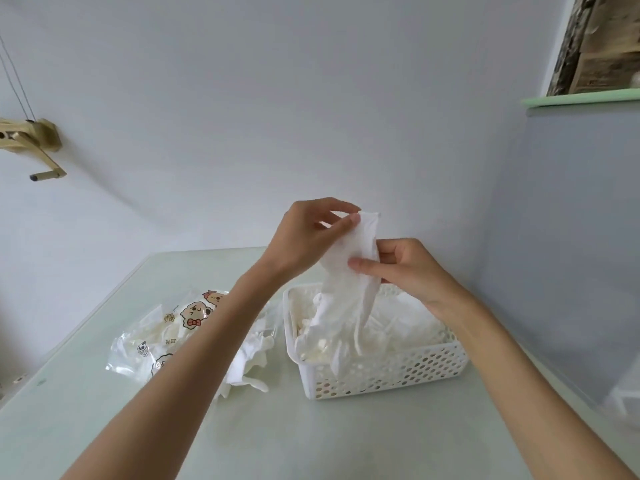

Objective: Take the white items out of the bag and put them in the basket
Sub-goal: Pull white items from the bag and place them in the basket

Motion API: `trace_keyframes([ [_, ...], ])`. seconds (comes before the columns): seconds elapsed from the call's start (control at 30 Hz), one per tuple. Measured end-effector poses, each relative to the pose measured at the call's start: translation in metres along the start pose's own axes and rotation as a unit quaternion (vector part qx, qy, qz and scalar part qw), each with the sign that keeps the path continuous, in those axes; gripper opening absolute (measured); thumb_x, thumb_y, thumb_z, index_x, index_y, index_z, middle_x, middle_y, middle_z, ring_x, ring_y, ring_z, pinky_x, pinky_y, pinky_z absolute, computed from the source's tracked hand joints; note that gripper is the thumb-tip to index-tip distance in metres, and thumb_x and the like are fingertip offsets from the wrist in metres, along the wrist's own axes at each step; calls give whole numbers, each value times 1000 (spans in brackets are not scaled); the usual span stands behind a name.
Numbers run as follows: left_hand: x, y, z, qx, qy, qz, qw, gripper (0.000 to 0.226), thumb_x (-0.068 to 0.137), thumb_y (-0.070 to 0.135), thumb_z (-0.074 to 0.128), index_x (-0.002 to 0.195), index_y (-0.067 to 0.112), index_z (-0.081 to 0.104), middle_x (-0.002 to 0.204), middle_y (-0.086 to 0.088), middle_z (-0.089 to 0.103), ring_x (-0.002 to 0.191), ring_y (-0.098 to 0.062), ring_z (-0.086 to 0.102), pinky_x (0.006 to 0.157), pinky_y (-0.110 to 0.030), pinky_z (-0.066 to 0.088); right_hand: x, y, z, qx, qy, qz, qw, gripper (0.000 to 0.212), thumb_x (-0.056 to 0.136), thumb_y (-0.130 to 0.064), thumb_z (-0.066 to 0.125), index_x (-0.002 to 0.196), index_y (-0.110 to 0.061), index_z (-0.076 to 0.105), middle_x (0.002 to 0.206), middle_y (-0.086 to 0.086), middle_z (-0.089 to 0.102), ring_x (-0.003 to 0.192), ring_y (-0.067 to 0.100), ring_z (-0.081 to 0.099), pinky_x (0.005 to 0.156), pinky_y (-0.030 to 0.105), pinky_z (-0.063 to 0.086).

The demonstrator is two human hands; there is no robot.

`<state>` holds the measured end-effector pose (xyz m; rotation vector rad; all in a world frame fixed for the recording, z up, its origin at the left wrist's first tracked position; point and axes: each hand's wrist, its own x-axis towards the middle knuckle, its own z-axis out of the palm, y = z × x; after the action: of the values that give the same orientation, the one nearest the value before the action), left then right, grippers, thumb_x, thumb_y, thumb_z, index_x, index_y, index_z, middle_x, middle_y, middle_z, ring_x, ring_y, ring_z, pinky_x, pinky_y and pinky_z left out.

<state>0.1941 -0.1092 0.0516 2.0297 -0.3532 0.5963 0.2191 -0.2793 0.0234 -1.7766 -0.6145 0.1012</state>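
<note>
Now both hands, left (304, 237) and right (408, 268), pinch a limp, light cloth (356, 244) over the basket (381, 372); hold its top edge.

Soft, even daylight fills the scene, bright without harsh glare. The pale green glossy worktop (104, 427) carries a faint sheen and only weak, diffuse shadows under the forearms. Wide-angle distortion bends the wall lines and stretches the arms toward the lower corners. Detail is slightly soft overall; the white perforated plastic basket (381, 375) and its white contents wash together, nearly overexposed.
</note>
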Motion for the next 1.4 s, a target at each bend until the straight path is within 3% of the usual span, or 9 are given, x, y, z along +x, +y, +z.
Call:
trace_keyframes([
  [0.1,-8,-14,7,-79,-37,-106,991,57,75,51,67,124,24,54,109,2,67,93,-4,67,74,-20,56,3,3,-5,100,27,18,994,15,88,-16,66,102,-14,71,96,3,75,90,16,71,80,27,53],
  [0.2,-20,-34,10,-69,-83,-125,986,32,84,41,65,104,17,64,99,9,71,88,7,65,78,-12,50,2,11,-10,176,3,44,983,16,86,-13,65,102,-13,69,95,3,74,91,18,69,81,28,53],
  [0.33,-21,-38,5,-129,-46,-75,988,13,92,24,61,90,13,67,86,4,73,86,-9,70,84,-17,51,-4,18,-17,178,-70,60,980,34,77,-1,67,109,-10,64,102,5,72,96,18,68,76,25,55],
  [0.5,-22,-30,11,-44,-203,-81,975,53,82,53,54,116,13,62,110,4,69,103,-7,65,90,-24,53,1,13,-22,220,-53,47,973,39,72,-5,68,112,-6,66,100,10,71,96,23,67,78,29,57],
  [0.57,-27,-38,13,-44,-228,-97,968,46,86,45,58,113,9,66,107,-2,72,98,-13,69,89,-28,55,2,11,-25,233,-36,66,970,39,70,-9,71,109,-5,66,100,10,72,96,24,67,82,31,56],
  [0.77,-33,-42,8,-16,-177,-77,981,20,91,26,65,93,6,70,83,-12,69,72,-12,62,70,-34,53,-13,2,-36,18,-134,81,988,44,72,-10,74,115,-16,66,108,8,72,100,18,69,79,21,55],
  [1.0,-27,-33,8,77,-174,-37,981,18,79,44,67,83,27,72,70,-9,65,59,-12,48,61,-30,42,-9,-10,-21,-98,-40,26,994,21,81,-31,72,92,-13,75,86,0,72,78,9,65,72,22,46],
  [1.2,-36,-39,-6,-17,-152,-90,984,42,93,36,60,65,5,61,61,1,50,57,-13,42,54,-20,32,-1,-8,-40,95,98,37,990,19,88,-19,66,101,-5,69,95,10,71,89,22,66,75,28,53],
  [1.4,-45,-38,-32,-54,-127,-75,988,36,100,31,48,83,9,70,67,0,56,57,-7,45,56,-18,36,2,3,-49,89,-86,138,983,44,74,-15,72,116,-7,65,117,12,68,105,26,64,94,35,50],
])
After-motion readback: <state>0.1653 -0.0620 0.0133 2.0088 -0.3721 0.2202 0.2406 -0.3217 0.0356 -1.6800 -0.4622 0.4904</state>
